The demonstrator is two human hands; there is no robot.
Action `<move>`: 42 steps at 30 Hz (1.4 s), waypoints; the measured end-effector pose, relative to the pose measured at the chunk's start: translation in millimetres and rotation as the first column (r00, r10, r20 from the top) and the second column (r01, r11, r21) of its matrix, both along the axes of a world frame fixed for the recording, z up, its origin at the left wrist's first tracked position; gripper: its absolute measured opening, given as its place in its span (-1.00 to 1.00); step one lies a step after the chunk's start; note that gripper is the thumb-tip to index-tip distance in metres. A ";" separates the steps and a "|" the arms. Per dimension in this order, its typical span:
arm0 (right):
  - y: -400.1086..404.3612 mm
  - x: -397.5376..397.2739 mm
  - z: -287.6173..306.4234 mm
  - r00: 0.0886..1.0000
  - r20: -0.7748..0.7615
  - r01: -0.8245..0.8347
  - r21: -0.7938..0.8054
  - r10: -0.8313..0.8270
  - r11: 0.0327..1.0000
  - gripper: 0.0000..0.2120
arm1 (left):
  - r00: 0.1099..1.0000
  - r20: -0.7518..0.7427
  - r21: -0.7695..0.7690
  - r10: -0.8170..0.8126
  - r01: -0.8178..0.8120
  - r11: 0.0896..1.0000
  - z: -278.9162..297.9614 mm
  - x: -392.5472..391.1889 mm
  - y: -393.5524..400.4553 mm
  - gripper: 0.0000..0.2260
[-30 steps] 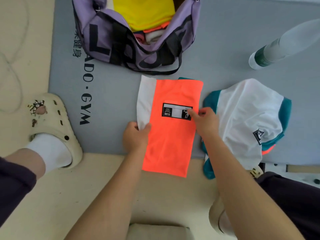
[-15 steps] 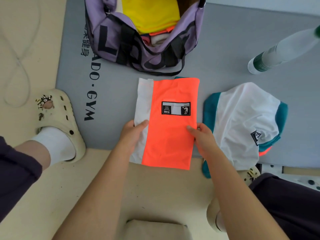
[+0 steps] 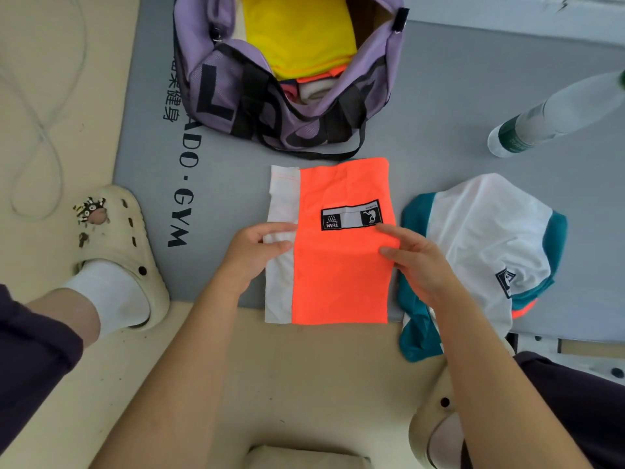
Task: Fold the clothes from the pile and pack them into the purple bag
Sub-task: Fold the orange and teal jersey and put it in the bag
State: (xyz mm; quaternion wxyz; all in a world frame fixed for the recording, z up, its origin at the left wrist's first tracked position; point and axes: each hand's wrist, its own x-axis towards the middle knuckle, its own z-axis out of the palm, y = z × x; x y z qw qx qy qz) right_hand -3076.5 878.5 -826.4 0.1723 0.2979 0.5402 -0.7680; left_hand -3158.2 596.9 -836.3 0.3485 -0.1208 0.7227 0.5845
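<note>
An orange garment [image 3: 341, 242], folded into a long strip with a white band along its left side, is laid flat across the near edge of the grey mat [image 3: 456, 130], its lower end hanging over onto the floor. It is held at mid-length on both sides: the left hand [image 3: 257, 252] pinches the white band between thumb and fingers, and the right hand [image 3: 416, 258] pinches the right edge just below the black label. The purple bag [image 3: 291, 79] stands open at the far edge of the mat, just beyond the strip. One yellow piece is seen on top inside it, with a few more folded pieces beneath that cannot be counted reliably. One unfolded white and teal garment [image 3: 487, 252] is left as the pile, just right of the strip. The task is judged to be well along: one garment is part-folded, one untouched. One water bottle [image 3: 554, 113] lies toward the far right corner.
</note>
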 end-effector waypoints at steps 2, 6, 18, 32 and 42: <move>0.5 -0.7 2.8 0.999 0.001 -0.040 0.017 0.040 0.999 -0.53 | 0.999 -0.022 -0.082 -0.023 0.022 0.996 -0.6 0.3 -0.1 -0.63; -2.8 -2.2 2.6 0.992 0.036 -0.123 0.224 0.118 0.967 -0.42 | 0.988 -0.061 -0.188 -0.140 0.126 0.974 -1.6 1.1 2.8 -0.54; -7.4 -27.5 9.1 0.899 0.095 -0.236 0.927 0.427 0.290 -0.70 | 0.792 -0.381 -0.631 -0.478 0.155 0.760 -10.5 -7.7 11.2 -0.87; 22.5 -82.1 61.3 0.969 -0.082 -0.213 0.209 0.234 0.955 -0.91 | 0.971 0.055 0.220 -0.232 0.215 0.952 59.8 -77.3 -7.6 -0.71; -9.0 -93.4 -14.9 0.983 0.185 -0.155 0.758 0.019 0.634 -0.53 | 0.984 0.067 -0.198 0.166 -0.150 0.969 -18.1 -58.7 12.0 -0.70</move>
